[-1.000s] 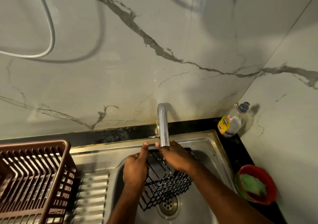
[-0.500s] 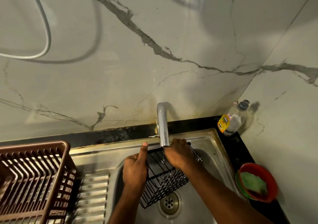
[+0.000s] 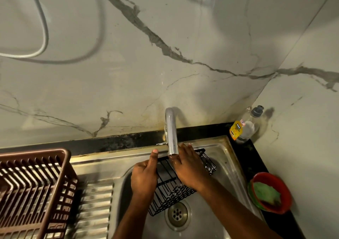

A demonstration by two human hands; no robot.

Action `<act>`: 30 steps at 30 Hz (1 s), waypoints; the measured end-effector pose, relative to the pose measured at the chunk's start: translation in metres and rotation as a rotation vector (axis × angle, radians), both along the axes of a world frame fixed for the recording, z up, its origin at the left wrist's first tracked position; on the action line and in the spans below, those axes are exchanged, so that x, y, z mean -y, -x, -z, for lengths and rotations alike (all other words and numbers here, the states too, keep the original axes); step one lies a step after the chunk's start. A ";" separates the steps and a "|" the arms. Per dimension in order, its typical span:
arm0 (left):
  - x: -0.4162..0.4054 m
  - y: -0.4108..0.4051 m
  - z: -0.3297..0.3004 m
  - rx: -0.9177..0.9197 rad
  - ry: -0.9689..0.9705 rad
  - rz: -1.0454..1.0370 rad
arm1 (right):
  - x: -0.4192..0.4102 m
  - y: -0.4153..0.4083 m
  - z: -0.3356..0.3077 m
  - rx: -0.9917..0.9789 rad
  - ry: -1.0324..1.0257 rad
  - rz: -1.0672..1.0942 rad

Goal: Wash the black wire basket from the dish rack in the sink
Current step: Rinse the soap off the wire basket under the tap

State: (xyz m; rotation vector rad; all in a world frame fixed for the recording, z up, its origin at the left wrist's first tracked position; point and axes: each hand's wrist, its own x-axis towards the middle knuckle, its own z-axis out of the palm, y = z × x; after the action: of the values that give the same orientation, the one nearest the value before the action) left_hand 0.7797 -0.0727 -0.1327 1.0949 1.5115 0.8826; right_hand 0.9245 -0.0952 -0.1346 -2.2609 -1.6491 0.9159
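Observation:
The black wire basket [image 3: 169, 193] is tilted over the steel sink [image 3: 225, 158], right under the chrome tap [image 3: 171, 134]. My left hand [image 3: 145, 176] grips its left edge, thumb pointing up along the rim. My right hand [image 3: 189, 170] lies across the basket's top and inner wires below the spout, fingers spread over them. The basket's right end with chrome clips [image 3: 209, 162] sticks out beyond my right hand. The brown plastic dish rack [image 3: 34, 189] stands at the left on the ribbed drainboard.
The drain strainer [image 3: 177, 214] sits just below the basket. A dish-soap bottle [image 3: 244, 126] stands in the back right corner. A red bowl with a green scrub pad [image 3: 269, 194] rests on the black counter to the right. A white hose [image 3: 44, 27] hangs on the marble wall.
My right hand has slid right and back along the basket under the tap. The basket has shifted slightly right, showing its right end. My left hand stays on the left edge.

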 end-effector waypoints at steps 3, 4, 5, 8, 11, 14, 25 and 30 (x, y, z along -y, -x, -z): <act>-0.007 0.002 0.005 0.024 -0.014 0.015 | 0.023 0.005 -0.014 -0.072 -0.061 -0.039; -0.010 0.003 0.005 0.041 -0.005 0.021 | 0.030 0.010 -0.021 -0.084 -0.085 -0.046; -0.013 0.002 0.006 0.068 0.003 0.033 | 0.037 0.016 -0.024 -0.078 -0.107 -0.059; -0.019 -0.005 0.008 0.124 0.034 0.077 | 0.056 0.036 -0.032 0.047 -0.180 -0.149; -0.022 -0.009 0.005 0.111 0.018 0.086 | 0.063 0.030 -0.029 0.099 -0.177 -0.204; -0.022 -0.001 0.009 0.172 0.025 0.112 | 0.064 0.006 -0.022 0.162 -0.166 -0.221; -0.011 0.026 0.003 0.170 0.077 0.022 | 0.057 -0.035 0.013 0.129 -0.040 0.196; -0.004 0.039 0.004 0.213 0.094 -0.089 | 0.046 0.008 -0.011 0.181 -0.090 0.079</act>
State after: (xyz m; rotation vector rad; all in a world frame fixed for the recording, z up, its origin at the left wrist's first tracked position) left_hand 0.7411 -0.0682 -0.1364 0.8428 1.4172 0.9486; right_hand 0.9161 -0.1409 -0.1235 -2.3889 -1.6213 0.6220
